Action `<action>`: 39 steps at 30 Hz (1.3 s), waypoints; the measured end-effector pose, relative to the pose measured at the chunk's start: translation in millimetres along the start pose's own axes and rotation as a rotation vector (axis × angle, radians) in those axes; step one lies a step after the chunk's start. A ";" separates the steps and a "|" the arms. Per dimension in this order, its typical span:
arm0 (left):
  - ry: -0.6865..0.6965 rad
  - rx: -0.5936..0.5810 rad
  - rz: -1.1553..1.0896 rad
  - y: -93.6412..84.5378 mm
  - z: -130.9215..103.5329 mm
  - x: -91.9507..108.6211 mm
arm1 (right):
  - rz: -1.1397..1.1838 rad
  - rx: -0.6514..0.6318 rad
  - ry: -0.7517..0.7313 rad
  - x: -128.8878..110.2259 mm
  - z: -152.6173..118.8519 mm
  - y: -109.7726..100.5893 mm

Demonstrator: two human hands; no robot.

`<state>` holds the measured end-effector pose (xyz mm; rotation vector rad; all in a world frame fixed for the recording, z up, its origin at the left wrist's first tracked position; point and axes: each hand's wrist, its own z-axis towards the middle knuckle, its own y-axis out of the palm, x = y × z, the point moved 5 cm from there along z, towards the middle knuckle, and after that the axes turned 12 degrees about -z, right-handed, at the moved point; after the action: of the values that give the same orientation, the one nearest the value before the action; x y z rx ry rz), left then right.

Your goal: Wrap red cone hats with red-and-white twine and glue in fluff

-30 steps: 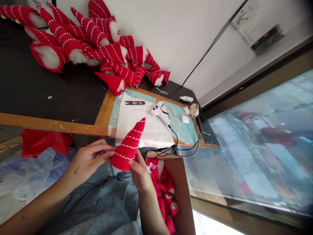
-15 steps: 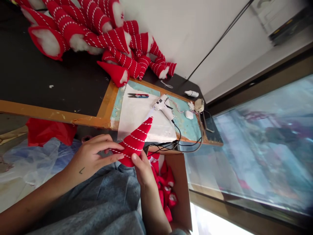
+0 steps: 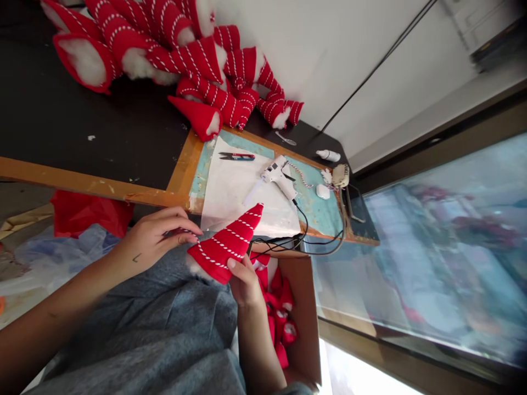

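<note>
My right hand (image 3: 246, 280) grips a red felt cone (image 3: 226, 244) by its lower right side, thumb on the front. White-and-red twisted cord winds round the cone in several rows, and white stuffing shows at its wide end. The tip points up and to the right. Left of the cone, my left hand (image 3: 164, 236) is pinched on the loose cord (image 3: 196, 237), which runs to the cone's edge. Beyond the tip, a white glue gun (image 3: 280, 178) lies on a white sheet (image 3: 222, 186), close to small thread snips (image 3: 237, 156).
Several stuffed red cones (image 3: 197, 60) are heaped at the back of the black table (image 3: 135, 137). A cardboard box (image 3: 307, 312) of red pieces stands below on the right. Black cables (image 3: 304, 225) hang at the table edge. A small white bottle (image 3: 328, 156) lies farther back.
My left hand has come off the cone's surface and moved up and left with the cord. The cone has turned slightly, showing its stuffed wide end. My right hand still grips it.
</note>
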<state>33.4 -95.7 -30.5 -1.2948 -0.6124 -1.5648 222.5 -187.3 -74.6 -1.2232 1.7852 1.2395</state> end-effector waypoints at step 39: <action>0.244 -0.078 0.243 18.9 -22.8 32.4 | -0.415 0.156 -0.223 -17.5 -0.4 -5.1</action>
<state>41.7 -134.2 -11.0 -1.1641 -0.2343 -1.5247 233.7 -182.5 -61.0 -1.2338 1.3532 0.9375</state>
